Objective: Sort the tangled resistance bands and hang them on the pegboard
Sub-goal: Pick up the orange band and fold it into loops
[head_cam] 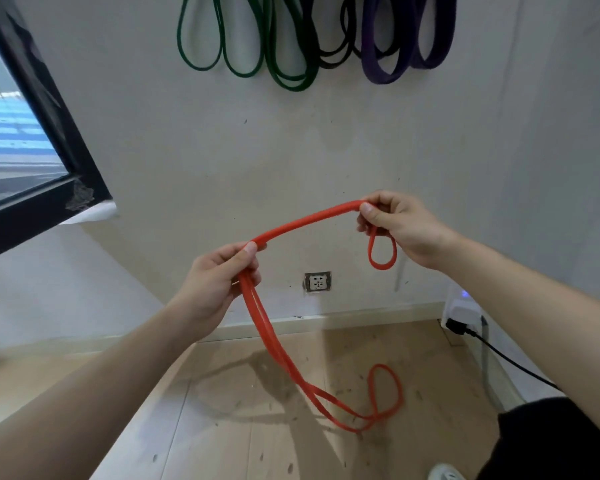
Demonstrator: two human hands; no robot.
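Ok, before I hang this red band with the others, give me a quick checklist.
1. Grip: left hand and right hand both hold the red band. Ok.
2. Free of other bands: only this one is in hand. Ok.
3. Gathered up: a long doubled tail drops from the left hand and crosses itself near the floor. Not ok.
4. Free peg: pegs are out of view. Cannot tell.
5. Hung bands sorted by colour: green bands, black bands, purple bands. Ok.

Open wall point(257, 150) between hung bands point(293, 85) and socket point(318, 281)
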